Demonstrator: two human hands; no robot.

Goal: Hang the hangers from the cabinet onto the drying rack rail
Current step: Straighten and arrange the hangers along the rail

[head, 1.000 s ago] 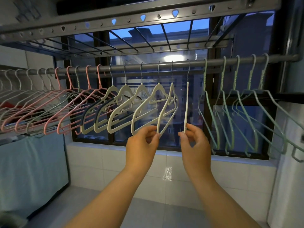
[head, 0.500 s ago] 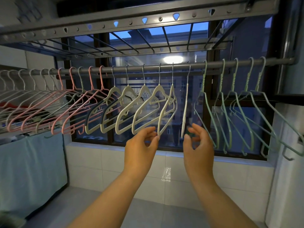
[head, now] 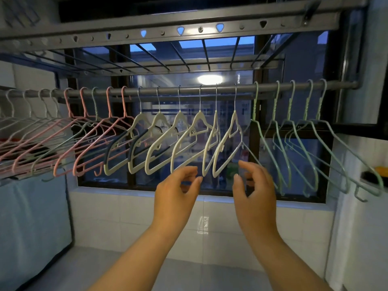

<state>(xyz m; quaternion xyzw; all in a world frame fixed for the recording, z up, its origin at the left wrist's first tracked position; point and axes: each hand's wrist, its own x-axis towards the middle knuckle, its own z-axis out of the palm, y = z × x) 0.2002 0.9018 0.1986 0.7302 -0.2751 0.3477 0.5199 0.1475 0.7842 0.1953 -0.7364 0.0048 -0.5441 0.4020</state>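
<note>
A grey drying rack rail [head: 189,93] runs across the window and carries many hangers: pale and pink ones [head: 69,139] at the left, cream ones [head: 159,143] in the middle, mint green ones [head: 298,148] at the right. The rightmost cream hanger [head: 231,143] hangs turned, its lower tip just above the gap between my hands. My left hand [head: 176,194] is below the cream hangers, fingers curled and apart, holding nothing. My right hand [head: 255,194] is just right of it, fingers spread, also empty. No cabinet is in view.
A perforated grey bar and a wire shelf [head: 168,59] sit above the rail. A dark window [head: 210,127] is behind it, with white tiled wall [head: 210,217] below. A blue cloth-covered thing [head: 31,227] stands at the left, a white wall [head: 367,206] at the right.
Both hands have let go of the two rightmost cream hangers and dropped slightly, fingers opening. The rightmost cream hanger has swung from edge-on to angled like its neighbours.
</note>
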